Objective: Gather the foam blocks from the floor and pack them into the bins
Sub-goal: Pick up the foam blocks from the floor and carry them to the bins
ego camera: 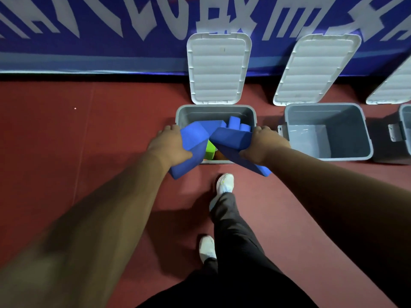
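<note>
My left grip point(171, 145) is wrapped round a large blue foam block point(193, 147), thumb on its near face. The fingers go over the far edge and I cannot see their tips. My right grip point(264, 143) holds a second blue block point(233, 144) the same way, its fingertips hidden too.

The two blocks tilt inward and meet over the open grey bin point(213, 113), covering its near rim and most of its mouth. Their lower ends hang out past that rim, above the red floor point(89, 141). Through the gap between them I make out a green block point(210, 150) inside, and beside it something orange that I cannot identify. More blue pieces point(235, 124) stand against the bin's back wall.

The bin's white lid point(219, 67) leans up on the blue banner point(111, 30), whose white lettering is cut off at the top. To the right, with a strip of floor between, a second grey bin point(324, 106) shows its bottom, its own lid point(315, 67) leaning likewise. A third bin point(405, 130) is cut off by the right edge.

Red floor stretches wide to the left. A white shoe point(225, 182) is planted just short of the bin, the other shoe point(206, 247) further back.
</note>
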{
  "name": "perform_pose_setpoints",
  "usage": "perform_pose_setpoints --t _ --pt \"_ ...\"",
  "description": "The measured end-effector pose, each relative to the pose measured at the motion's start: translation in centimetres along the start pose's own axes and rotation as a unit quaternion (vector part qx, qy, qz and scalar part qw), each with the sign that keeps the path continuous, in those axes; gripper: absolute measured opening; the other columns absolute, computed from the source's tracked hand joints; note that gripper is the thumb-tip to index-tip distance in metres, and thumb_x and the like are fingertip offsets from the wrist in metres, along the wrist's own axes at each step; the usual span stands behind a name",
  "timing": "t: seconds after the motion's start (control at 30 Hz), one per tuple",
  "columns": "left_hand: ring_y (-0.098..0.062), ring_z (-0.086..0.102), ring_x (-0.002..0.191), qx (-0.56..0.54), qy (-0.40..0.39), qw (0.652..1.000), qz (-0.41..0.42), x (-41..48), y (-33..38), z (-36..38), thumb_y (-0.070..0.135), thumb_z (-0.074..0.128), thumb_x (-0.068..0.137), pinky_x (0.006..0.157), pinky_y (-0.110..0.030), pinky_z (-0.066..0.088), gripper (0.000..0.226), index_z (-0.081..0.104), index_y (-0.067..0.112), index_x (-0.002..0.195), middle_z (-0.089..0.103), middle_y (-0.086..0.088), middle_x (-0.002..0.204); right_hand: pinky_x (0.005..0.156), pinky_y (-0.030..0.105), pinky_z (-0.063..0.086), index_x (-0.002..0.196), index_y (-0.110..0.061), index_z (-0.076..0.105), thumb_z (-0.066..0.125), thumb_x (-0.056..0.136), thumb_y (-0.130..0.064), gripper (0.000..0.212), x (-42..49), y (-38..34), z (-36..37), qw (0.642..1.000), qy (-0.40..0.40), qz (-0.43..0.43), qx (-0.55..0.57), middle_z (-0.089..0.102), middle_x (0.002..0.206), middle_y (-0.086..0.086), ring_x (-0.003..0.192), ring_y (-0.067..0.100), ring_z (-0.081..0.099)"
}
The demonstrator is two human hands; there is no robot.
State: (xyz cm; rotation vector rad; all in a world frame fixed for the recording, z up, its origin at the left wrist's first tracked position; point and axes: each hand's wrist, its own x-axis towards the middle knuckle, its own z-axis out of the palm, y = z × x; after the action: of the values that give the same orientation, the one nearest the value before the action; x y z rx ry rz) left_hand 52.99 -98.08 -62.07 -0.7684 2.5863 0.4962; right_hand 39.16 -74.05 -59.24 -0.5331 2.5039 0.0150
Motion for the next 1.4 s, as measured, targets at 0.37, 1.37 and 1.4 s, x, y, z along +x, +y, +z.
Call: perform_pose_setpoints --t 0.37,1.37,1.4 --pt "-0.038 0.055 0.125 0.034 -0.009 0.999 -0.032 21.3 0.4 1.7 0.050 0.089 0.073 0.095 -0.044 0.048 0.086 0.048 0.008 0.136 0.052 -0.014 0.137 0.092 0.044 0.048 0.137 -0.010 0.046 0.072 0.076 -0.053 0.078 21.7 0.4 1.5 0.995 -0.075 0.058 0.044 0.053 0.134 0.013 0.123 0.038 0.055" --pt "-0.032 0.058 0.094 0.204 -0.246 0.903 0.286 28.3 5.4 -3.6 0.027 0.055 0.096 0.077 -0.035 0.043 0.010 0.056 0.017 0.095 0.069 -0.015 0.116 0.076 0.034 0.043 0.092 -0.014 0.053 0.052 0.097 -0.040 0.027 14.2 -7.3 -0.9 0.953 -0.066 0.249 0.161 0.057 0.098 0.008 0.093 0.032 0.056" --pt "-0.031 0.055 0.091 0.212 -0.247 0.893 0.311 27.1 7.0 -4.2 0.026 0.054 0.097 0.076 -0.035 0.042 0.012 0.056 0.016 0.092 0.069 -0.015 0.113 0.075 0.035 0.044 0.091 -0.013 0.055 0.052 0.095 -0.040 0.027 12.0 -6.8 -1.0 0.942 -0.052 0.274 0.185 0.057 0.095 0.007 0.089 0.031 0.055"
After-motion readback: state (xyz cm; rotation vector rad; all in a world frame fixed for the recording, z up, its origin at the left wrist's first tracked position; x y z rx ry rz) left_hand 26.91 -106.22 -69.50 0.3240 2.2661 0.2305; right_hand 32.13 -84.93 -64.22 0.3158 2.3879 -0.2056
